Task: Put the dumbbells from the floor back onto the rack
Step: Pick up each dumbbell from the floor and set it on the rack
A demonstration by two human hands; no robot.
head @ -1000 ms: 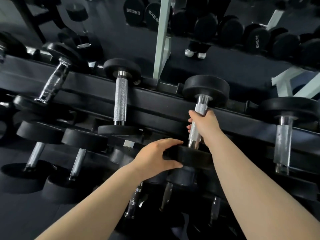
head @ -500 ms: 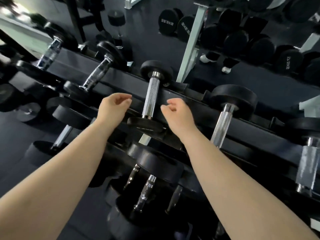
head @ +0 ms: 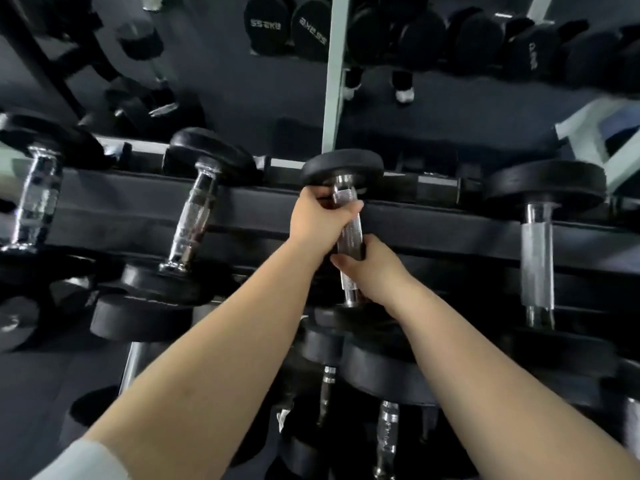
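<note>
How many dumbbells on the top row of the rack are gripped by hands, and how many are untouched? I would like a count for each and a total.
Gripped dumbbell, held by left hand and right hand: 1
Untouched dumbbells, far left, second, far right: 3
Total: 4

Dim gym, soft overhead light; glare on chrome handle [head: 350, 233]; motion blur, wide-angle bend at edges.
</note>
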